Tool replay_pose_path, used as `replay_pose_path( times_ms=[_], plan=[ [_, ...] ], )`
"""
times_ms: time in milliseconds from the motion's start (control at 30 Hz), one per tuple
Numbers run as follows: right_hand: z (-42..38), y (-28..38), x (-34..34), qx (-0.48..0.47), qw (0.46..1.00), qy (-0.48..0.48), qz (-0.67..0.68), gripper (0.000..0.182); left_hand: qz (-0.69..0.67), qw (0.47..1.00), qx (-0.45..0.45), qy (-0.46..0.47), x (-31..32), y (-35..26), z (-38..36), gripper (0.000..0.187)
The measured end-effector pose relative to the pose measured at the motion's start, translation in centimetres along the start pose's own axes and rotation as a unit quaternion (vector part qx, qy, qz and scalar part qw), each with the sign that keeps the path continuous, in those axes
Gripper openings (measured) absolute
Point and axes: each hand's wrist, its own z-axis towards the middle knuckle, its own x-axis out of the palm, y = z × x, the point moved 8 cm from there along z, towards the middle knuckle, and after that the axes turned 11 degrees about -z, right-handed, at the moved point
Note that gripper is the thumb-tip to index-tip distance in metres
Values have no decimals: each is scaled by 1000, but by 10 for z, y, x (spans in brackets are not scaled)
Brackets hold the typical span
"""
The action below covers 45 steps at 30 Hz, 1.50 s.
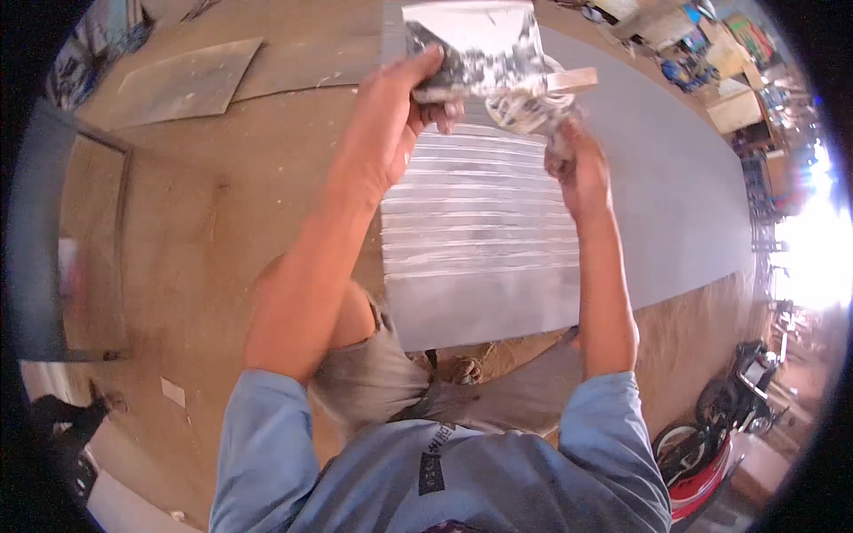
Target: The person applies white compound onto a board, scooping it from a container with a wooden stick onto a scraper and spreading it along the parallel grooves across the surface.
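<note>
My left hand (404, 107) grips a flat rectangular plate (475, 67) by its left side, thumb on top. White and dark smears that look like filler cover the plate. Close to its lower right is my right hand (577, 164), fingers curled in and blurred; what they hold is hard to make out. Between the hands shows a whitish, dark-streaked lump (529, 111), with a short tan handle-like piece (573, 81) beside it. Below both hands lies a large grey panel (657, 204), crossed by several parallel whitish streaks (480, 209).
Thin flat boards (187, 84) lie on the brown floor (213, 213) at upper left. A dark-framed panel (93, 240) is at the left edge. Motorcycles (702, 444) stand at lower right. Clutter (711, 62) lines the upper right, near a bright opening (813, 253).
</note>
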Motion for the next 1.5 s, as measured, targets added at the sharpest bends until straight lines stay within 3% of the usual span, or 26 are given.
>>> replay_pose_path(
  times_ms=[33, 100, 133, 200, 267, 300, 367, 533, 600, 633, 667, 700, 733, 800, 833, 900, 1000, 1133, 1200, 1333, 1400, 1500],
  plan=[
    [-8, -12, 20, 36, 996, -58, -51, 27, -13, 999, 39, 21, -6, -13, 1, 25],
    [-20, -27, 73, 11, 968, 63, -243, 27, -21, 997, 65, 26, -15, -27, 6, 24],
    [-14, -55, 86, -7, 938, 69, -340, 26, -32, 995, 88, 40, -15, -35, 6, 24],
    [-12, -74, 117, -10, 937, 108, -333, 26, -28, 996, 87, 16, -18, -39, 4, 25],
    [-20, -77, 146, 65, 978, 178, -82, 29, -24, 995, 93, -30, -23, -41, 1, 26],
    [-24, -72, 151, 74, 979, 186, -49, 30, -23, 995, 96, -34, -25, -44, 0, 26],
    [-25, -78, 152, 94, 977, 189, -9, 30, -15, 995, 103, 8, -21, -47, -1, 27],
    [-29, -79, 146, 120, 975, 185, 38, 30, -13, 996, 85, 2, -25, -42, 8, 27],
    [-17, -68, 136, -11, 972, 126, -196, 23, -3, 997, 80, 2, -28, -40, 11, 27],
    [-15, -69, 137, -9, 972, 129, -197, 23, -7, 996, 84, 9, -26, -40, 12, 27],
    [-18, -41, 138, -208, 914, 74, -339, 23, -11, 996, 87, 17, -24, -41, 13, 27],
    [-35, -13, 150, -394, 796, 14, -459, 25, -12, 996, 87, 15, -24, -41, 13, 27],
    [-37, -8, 152, -393, 796, 15, -460, 25, -5, 996, 92, 9, -25, -43, 12, 27],
    [-37, -9, 157, -333, 743, 29, -580, 29, 0, 995, 95, 1, -23, -45, 12, 28],
    [-36, -12, 158, -333, 742, 31, -581, 29, -27, 997, 73, -22, -24, -44, 13, 25],
    [-22, -35, 151, -182, 866, 80, -460, 37, -54, 996, 51, -48, -28, -40, 15, 23],
    [-23, -24, 147, -181, 903, 104, -375, 40, -48, 996, 63, -45, -31, -41, 17, 24],
    [-31, -25, 152, -189, 886, 137, -401, 51, -59, 996, 58, -26, -30, -39, 20, 24],
    [-19, -45, 152, -118, 921, 105, -355, 57, -63, 996, 63, -16, -26, -38, 20, 24],
    [-12, -49, 174, -72, 947, 38, -312, 57, -60, 996, 49, -37, -29, -38, 19, 24],
    [-8, -52, 184, -121, 922, 17, -368, 39, -59, 996, 50, -32, -29, -39, 18, 23],
    [-7, -57, 194, -169, 887, 14, -429, 34, -56, 997, 50, -30, -31, -39, 14, 23]
  ],
)
